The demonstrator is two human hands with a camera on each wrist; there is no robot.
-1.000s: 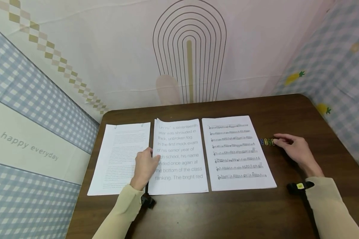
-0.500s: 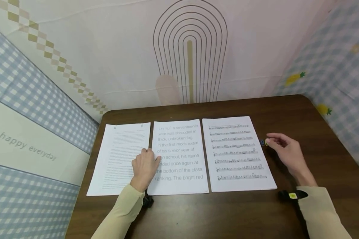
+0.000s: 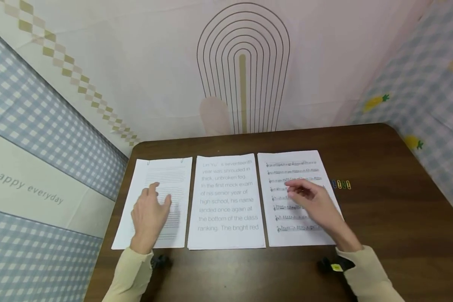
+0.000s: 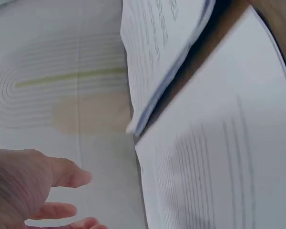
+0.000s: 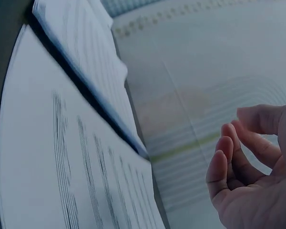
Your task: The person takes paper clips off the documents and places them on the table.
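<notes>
My left hand (image 3: 149, 214) hovers over the left stack of printed paper (image 3: 127, 233), which has two paper clips (image 3: 148, 162) on its top edge. Its fingers are spread, and nothing lies between them in the left wrist view. Above the right stack of sheet music (image 3: 290, 235) is my right hand (image 3: 313, 201), fingers loosely bent. In the right wrist view, that hand's fingertips hold nothing visible. Between the hands lies the middle stack of large-print text (image 3: 228, 201). A short row of coloured paper clips (image 3: 341, 184) sits just right of the sheet music.
All three stacks lie side by side on a dark brown wooden table (image 3: 226, 272). A pale patterned cloth (image 3: 154, 84) hangs behind the table, with blue checked cloth (image 3: 41, 126) along the left side.
My left hand has left the middle stack's left edge and moved left. My right hand has moved left from the paper clips to above the sheet music. The clip row is uncovered.
</notes>
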